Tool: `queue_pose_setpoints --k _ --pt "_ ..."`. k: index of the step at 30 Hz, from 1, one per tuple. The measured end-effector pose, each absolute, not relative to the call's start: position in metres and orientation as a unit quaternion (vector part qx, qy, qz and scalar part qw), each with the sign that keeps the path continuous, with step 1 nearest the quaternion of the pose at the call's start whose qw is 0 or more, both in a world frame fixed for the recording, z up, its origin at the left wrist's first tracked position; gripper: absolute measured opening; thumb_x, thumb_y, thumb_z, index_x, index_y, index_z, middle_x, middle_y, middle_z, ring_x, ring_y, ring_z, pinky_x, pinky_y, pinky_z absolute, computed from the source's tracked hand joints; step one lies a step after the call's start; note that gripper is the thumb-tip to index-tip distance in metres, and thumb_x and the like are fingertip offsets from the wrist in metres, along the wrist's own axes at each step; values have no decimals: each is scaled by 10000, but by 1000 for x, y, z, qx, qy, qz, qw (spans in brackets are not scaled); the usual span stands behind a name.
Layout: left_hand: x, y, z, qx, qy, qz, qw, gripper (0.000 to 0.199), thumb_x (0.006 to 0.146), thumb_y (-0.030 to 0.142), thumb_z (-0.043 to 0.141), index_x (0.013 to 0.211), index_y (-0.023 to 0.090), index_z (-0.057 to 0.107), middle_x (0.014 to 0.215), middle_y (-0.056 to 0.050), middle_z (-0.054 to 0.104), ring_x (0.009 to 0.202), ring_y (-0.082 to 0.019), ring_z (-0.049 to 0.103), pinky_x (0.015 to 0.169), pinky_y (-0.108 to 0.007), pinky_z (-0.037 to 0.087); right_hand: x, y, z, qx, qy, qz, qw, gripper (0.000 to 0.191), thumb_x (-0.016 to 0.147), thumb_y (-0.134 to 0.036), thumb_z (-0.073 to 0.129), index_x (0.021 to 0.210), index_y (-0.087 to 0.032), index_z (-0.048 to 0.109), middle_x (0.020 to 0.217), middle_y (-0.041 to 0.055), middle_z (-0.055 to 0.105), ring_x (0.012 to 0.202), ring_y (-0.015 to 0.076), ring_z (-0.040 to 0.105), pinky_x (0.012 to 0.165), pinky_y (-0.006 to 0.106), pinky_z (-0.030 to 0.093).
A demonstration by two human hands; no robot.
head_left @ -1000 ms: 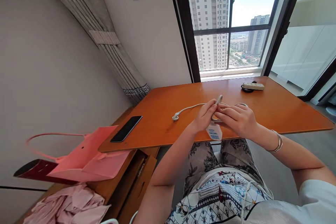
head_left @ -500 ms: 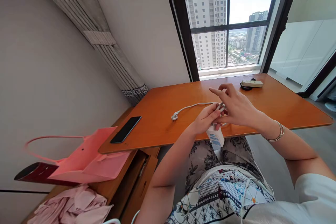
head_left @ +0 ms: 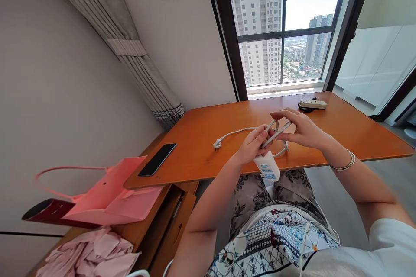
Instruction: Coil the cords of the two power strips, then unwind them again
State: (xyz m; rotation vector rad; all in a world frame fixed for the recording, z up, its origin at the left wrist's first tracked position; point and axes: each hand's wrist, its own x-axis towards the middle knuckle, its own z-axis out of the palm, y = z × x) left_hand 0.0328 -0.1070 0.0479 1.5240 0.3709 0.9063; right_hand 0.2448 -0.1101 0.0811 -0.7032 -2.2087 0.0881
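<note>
A white power strip [head_left: 267, 167] with blue-marked sockets hangs below my left hand [head_left: 254, 145], just over the table's front edge. The fingers of my left hand are closed around loops of its white cord [head_left: 276, 135]. My right hand [head_left: 300, 129] is to the right, with thumb and index finger around a loop of the same cord. From the hands the cord runs left across the orange-brown table [head_left: 201, 130] to a white plug [head_left: 217, 143] lying on the surface.
A black phone [head_left: 157, 160] lies at the table's left edge. Another power strip [head_left: 312, 104] with a black cord sits at the back right. Left of the table are a pink bag [head_left: 113, 194] and pink cloth [head_left: 91, 253]. A window stands behind.
My right hand has moved right and slightly down, away from my left hand, and the cord loop between them shows more. The hanging power strip has shifted and turned slightly.
</note>
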Motion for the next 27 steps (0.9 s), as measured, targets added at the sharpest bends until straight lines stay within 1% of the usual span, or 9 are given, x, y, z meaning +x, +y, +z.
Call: queue_pose_setpoints --k 4,8,10,12,15,19,22,24,27 --pt "33 -108 47 664 152 362 637 519 861 689 609 888 178 523 582 109 366 375 -12 227 436 -201 362 242 -108 81 -265 -878 78 392 430 978 -462 584 1309 -187 583 1118 105 668 981 204 641 875 376 527" --pt "32 -113 50 651 145 333 667 530 847 698 618 829 181 504 552 119 298 368 -14 201 408 -195 318 234 -109 81 -251 -860 123 426 289 988 -398 562 1157 -176 636 1046 81 661 800 145 601 724 295 505" --pt "32 -114 51 640 131 335 679 523 852 690 619 830 184 491 562 110 361 358 -6 192 389 -187 290 231 -108 80 -241 -850 136 448 243 995 -380 543 1054 -177 663 964 59 655 777 139 585 683 276 484" --pt "32 -113 51 635 112 339 685 513 864 679 613 836 186 476 607 79 485 344 4 206 381 -186 292 228 -107 78 -235 -843 132 465 251 996 -383 540 976 -179 684 895 48 640 788 145 583 688 279 477" --pt "32 -112 50 622 85 343 698 504 872 663 616 829 189 450 706 15 632 334 13 233 385 -189 307 225 -106 74 -239 -830 127 487 272 995 -404 546 967 -186 707 878 48 651 784 146 586 691 282 475" --pt "32 -114 51 594 79 338 726 500 841 639 676 835 193 451 742 -10 669 353 5 249 380 -184 301 221 -105 67 -237 -812 147 512 301 997 -435 543 994 -191 720 831 34 666 704 130 566 627 263 448" --pt "33 -116 51 582 106 350 727 522 778 644 734 815 196 469 738 -40 666 436 -53 386 378 -176 275 218 -105 63 -246 -797 153 529 333 997 -463 532 1008 -189 721 821 37 667 694 133 563 639 271 461" --pt "35 -118 51 572 118 361 727 528 753 646 750 799 196 477 756 -66 680 482 -82 429 377 -173 242 217 -104 60 -261 -788 162 533 346 987 -479 540 1026 -188 721 840 44 669 704 137 568 648 275 470" --pt "35 -118 51 558 116 386 726 525 753 651 731 785 200 463 789 -70 713 417 -54 333 374 -184 212 216 -100 54 -277 -765 194 548 369 972 -502 549 1089 -188 702 882 45 666 720 135 573 641 268 475"
